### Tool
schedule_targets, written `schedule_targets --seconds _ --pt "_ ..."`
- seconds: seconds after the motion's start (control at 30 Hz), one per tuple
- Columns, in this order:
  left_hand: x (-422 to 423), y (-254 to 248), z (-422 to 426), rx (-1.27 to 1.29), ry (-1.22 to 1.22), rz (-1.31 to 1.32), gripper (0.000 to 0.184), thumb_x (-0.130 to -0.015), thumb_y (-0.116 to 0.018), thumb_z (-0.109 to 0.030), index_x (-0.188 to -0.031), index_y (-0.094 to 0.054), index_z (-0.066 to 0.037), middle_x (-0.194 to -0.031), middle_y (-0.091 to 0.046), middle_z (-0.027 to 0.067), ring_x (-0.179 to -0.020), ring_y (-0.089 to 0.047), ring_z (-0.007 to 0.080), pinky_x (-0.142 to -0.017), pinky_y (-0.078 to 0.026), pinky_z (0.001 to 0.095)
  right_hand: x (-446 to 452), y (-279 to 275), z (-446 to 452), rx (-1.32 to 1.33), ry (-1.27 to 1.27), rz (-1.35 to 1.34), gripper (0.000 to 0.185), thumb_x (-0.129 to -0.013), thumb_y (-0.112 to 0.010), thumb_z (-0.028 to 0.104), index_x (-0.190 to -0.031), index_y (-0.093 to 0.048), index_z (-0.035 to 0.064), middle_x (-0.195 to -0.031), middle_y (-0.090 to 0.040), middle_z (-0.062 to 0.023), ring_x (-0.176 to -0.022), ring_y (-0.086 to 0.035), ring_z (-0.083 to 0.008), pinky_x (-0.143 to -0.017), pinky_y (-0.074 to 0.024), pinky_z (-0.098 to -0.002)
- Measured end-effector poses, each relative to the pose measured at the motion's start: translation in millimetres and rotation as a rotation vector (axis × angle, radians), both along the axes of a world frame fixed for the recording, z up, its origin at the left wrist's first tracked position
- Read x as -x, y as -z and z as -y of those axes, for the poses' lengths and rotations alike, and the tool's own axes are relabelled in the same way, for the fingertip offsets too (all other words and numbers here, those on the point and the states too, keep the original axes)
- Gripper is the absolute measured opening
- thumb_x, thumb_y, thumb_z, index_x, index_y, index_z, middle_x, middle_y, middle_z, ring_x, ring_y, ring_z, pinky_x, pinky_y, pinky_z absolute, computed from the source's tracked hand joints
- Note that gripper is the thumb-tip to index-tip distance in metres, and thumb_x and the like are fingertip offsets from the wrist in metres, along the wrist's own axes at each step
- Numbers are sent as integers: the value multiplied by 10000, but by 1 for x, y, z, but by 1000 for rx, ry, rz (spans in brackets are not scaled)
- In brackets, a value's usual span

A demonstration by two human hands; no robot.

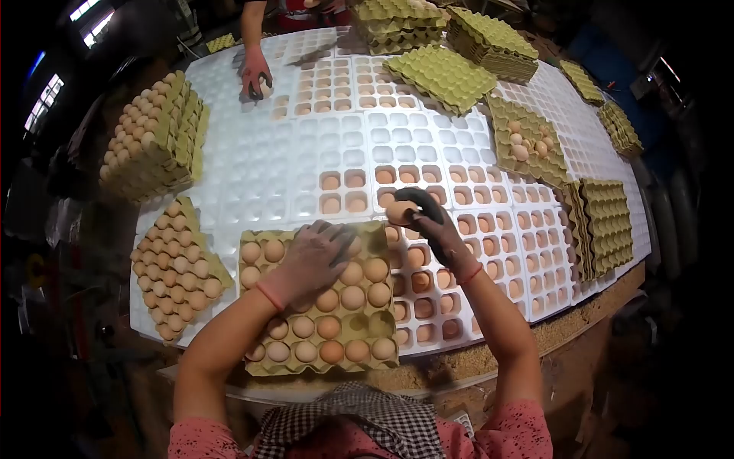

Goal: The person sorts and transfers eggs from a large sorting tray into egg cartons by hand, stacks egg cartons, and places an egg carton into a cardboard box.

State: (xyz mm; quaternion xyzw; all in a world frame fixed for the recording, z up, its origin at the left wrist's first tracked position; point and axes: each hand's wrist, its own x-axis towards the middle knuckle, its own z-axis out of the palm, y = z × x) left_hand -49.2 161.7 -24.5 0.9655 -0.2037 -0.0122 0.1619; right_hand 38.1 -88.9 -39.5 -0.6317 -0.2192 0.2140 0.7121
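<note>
Pinched between the thumb and fingers of my gloved right hand is a brown egg, held just above the white foam egg trays. My gloved left hand reaches palm down over a pulp egg tray filled with several rows of eggs. Its fingers curl down around an egg that peeks out at the fingertips; the palm hides the eggs below. Some cups of the pulp tray hold no egg. Many foam pockets near my right hand contain eggs.
Stacked pulp trays of eggs and a tilted egg-filled tray stand left. Empty pulp trays lean right; more stacks lie at the back. A tray with several eggs lies back right. Another person's gloved hand holds an egg.
</note>
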Motion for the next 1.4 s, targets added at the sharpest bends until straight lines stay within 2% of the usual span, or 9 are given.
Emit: schedule_targets --seconds 0.23,0.3,0.43,0.57,0.7,0.83,0.97,1.17,1.4 --pt "-7 15 -6 -65 -13 100 556 -852 -664 -283 -1347 -508 -84 -1201 -608 76 -1071 -559 265 -947 -459 362 25 8 -20 1059 -378 843 295 -878 -633 419 -1015 -666 159 -1032 -639 -139 -896 -668 -298 -746 -529 -406" --pt "3 4 -18 1435 -307 -412 488 -890 -639 -233 -1334 -507 -80 -1135 -611 36 -990 -575 181 -869 -480 282 10 3 -11 886 -320 655 330 -871 -633 433 -1019 -625 137 -953 -653 -121 -851 -677 -285 -724 -525 -410" --pt "13 -13 -29 666 -177 -121 286 -875 -664 -207 -1094 -609 -31 -908 -622 53 -775 -597 208 -754 -509 327 33 1 -14 998 -374 910 394 -840 -690 367 -1126 -594 113 -993 -670 -127 -858 -676 -285 -722 -529 -387" --pt "33 -21 1 0 66 -77 367 -858 -659 -306 -1174 -618 -123 -1161 -620 149 -1102 -596 315 -886 -509 420 36 -17 -5 947 -302 621 480 -835 -704 323 -1220 -545 85 -1132 -641 -116 -872 -683 -259 -775 -543 -368" --pt "36 -10 10 -78 200 74 248 -903 -549 -270 -1086 -630 -123 -998 -633 123 -942 -631 295 -789 -509 448 44 -23 22 -88 -63 -289 510 -874 -667 165 -1349 -484 144 -1240 -555 -137 -911 -676 -181 -720 -580 -292" --pt "20 -10 25 -72 204 -72 285 -894 -527 -192 -1159 -599 -116 -978 -644 93 -937 -628 321 -774 -509 441 80 -44 -13 1290 -420 921 510 -784 -727 341 -1221 -553 145 -1196 -512 -138 -807 -654 -258 -683 -549 -333" --pt "8 -29 7 -184 243 -170 530 -737 -687 -218 -1247 -587 -117 -1054 -641 158 -976 -632 318 -875 -513 410 89 -2 -18 1250 -346 1055 406 -792 -690 300 -1125 -609 84 -1182 -527 -134 -836 -657 -245 -674 -559 -376" --pt "-79 -19 -42 682 -202 -184 537 -825 -702 -156 -1331 -540 -83 -1206 -654 149 -1098 -641 294 -944 -508 383 -35 -2 -6 488 197 577 577 -715 -818 366 -1193 -598 129 -1235 -561 -129 -939 -657 -336 -825 -542 -432" --pt "-228 59 -27 193 -247 24 400 -875 -651 -278 -1234 -603 -109 -1187 -640 130 -1073 -620 314 -944 -486 387 -162 26 -61 1209 209 511 432 -800 -718 354 -1127 -603 96 -1157 -606 -172 -946 -653 -361 -848 -520 -423"
